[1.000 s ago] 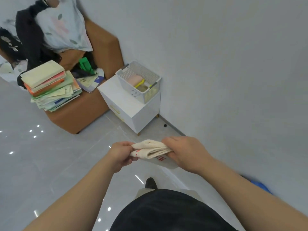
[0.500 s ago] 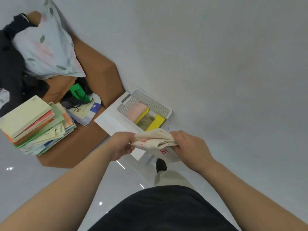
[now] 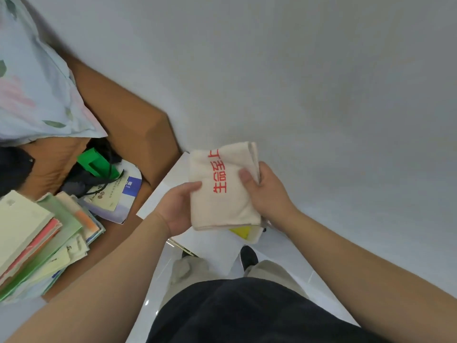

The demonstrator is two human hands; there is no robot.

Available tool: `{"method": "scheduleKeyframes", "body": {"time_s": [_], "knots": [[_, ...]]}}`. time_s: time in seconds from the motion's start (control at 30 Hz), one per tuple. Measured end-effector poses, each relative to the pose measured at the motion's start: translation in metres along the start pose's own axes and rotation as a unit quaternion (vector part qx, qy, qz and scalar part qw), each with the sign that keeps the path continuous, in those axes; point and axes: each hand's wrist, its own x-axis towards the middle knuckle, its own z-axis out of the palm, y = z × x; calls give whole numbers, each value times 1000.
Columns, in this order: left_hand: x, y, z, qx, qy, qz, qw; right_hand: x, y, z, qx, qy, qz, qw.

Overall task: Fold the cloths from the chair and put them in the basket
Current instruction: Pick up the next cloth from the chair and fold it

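Note:
A folded cream cloth point(image 3: 222, 201) with red characters is held flat between both hands, above the white cabinet point(image 3: 160, 194). My left hand point(image 3: 178, 209) grips its left edge, thumb on top. My right hand point(image 3: 264, 194) pinches its right edge, thumb pressed on the upper face. The basket is almost wholly hidden under the cloth; only a corner point(image 3: 256, 237) with a yellow folded item point(image 3: 241, 231) shows below the cloth's near edge.
A brown chair point(image 3: 131, 125) at left holds a pale floral cloth point(image 3: 37, 90), dark clothing point(image 3: 12, 169), a green object point(image 3: 99, 164) and papers. A stack of books point(image 3: 37, 241) lies on its near part. The grey wall fills the right. My feet stand by the cabinet.
I have stepped close to the cabinet and the view now looks down on it. The cloth has turned flat, printed side up, and now covers the basket.

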Motion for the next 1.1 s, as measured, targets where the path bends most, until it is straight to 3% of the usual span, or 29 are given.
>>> {"method": "scheduleKeyframes", "body": {"time_s": [0.07, 0.17, 0.27, 0.43, 0.57, 0.7, 0.87, 1.1], "knots": [[25, 16, -12, 95, 75, -38, 992, 19, 17, 20, 16, 43, 96, 994], [63, 27, -30, 297, 128, -42, 945, 31, 42, 46, 68, 64, 208, 974], [88, 37, -40, 394, 84, -33, 915, 38, 60, 64, 73, 40, 255, 963], [129, 42, -45, 487, -10, -113, 866, 57, 92, 73, 172, -6, 357, 918], [166, 32, -51, 513, -85, -151, 841, 78, 116, 66, 77, 3, 355, 932], [209, 4, -53, 658, -116, -74, 740, 105, 147, 82, -120, 11, 329, 937], [247, -45, -73, 767, -96, -41, 634, 123, 188, 115, -198, 43, 328, 922], [249, -79, -75, 790, -51, 4, 612, 121, 218, 133, -227, 83, 311, 919]]}}
